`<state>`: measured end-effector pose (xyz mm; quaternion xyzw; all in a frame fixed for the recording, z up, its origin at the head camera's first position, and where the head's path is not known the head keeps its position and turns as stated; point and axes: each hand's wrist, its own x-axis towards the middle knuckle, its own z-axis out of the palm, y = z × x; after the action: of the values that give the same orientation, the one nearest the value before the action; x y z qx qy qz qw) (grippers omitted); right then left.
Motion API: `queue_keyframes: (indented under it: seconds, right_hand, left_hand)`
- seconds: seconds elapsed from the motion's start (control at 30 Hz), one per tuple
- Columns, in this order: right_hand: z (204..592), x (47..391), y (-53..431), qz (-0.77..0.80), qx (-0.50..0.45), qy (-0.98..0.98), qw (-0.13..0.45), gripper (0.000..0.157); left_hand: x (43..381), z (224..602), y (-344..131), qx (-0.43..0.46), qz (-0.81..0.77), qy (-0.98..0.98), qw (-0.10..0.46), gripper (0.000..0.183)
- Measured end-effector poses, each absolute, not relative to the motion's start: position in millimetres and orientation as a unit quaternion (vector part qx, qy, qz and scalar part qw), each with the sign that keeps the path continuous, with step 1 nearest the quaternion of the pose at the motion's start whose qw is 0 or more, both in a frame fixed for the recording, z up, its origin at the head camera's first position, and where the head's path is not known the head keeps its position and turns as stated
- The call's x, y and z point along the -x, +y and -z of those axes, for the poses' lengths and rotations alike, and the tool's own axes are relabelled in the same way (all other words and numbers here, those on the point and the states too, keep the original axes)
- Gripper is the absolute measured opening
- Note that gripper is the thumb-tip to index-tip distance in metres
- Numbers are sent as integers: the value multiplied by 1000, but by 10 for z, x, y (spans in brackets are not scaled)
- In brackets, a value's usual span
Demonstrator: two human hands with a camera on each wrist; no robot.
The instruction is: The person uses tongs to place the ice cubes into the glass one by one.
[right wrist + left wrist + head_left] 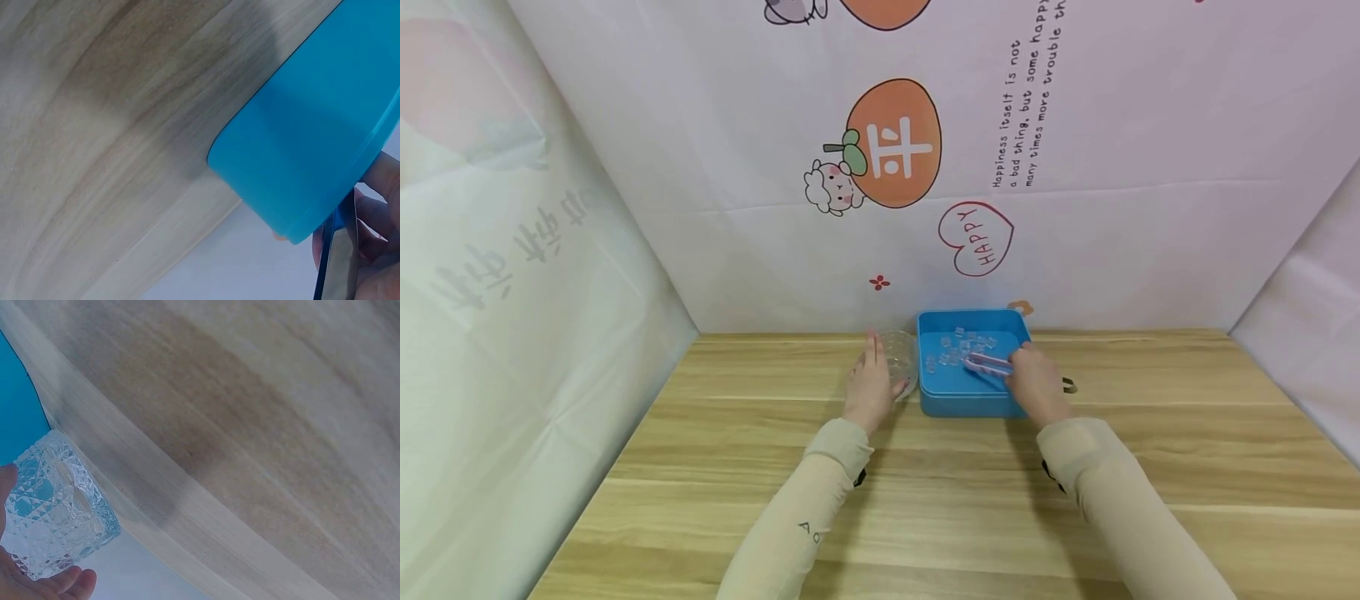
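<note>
The left hand (pixel 869 387) curves partway round the glass (pixel 59 509), likely steadying it beside the blue box (pixel 973 405); the right hand (pixel 1036 382) grips tongs (pixel 988 364), apparently slanted to reach the clear cubes (pixel 965 345) inside.

The back sheet (pixel 775 267) says "Happiness itself is not a bad thing". Its red heart (pixel 976 239) says "HAPPY". Its orange fruit (pixel 895 104) has a white Chinese sign (pixel 906 150).

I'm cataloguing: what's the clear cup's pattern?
The cup has crisscross diamond facets, clearest in the left wrist view.
</note>
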<state>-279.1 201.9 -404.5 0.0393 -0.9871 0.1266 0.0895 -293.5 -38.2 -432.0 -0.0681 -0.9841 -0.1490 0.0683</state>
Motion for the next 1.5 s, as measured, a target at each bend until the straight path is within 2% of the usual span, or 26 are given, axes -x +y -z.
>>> queue_keyframes:
  seconds: [0.33,0.7,1.3,1.5]
  right_hand:
    - [4033,2738,2101,-160,-48,-981,99,26]
    - [3936,2685,2113,-180,-82,-967,162,27]
    - [3629,2556,1687,-187,-162,-937,248,29]
    - [3654,2523,1547,-174,-185,-934,252,29]
  left_hand:
    - [2933,4313,-376,65,151,-984,68,89]
    - [2930,4318,-374,68,158,-983,65,88]
    - [2930,4308,-368,71,151,-983,75,89]
    - [2946,4331,-374,67,155,-984,60,89]
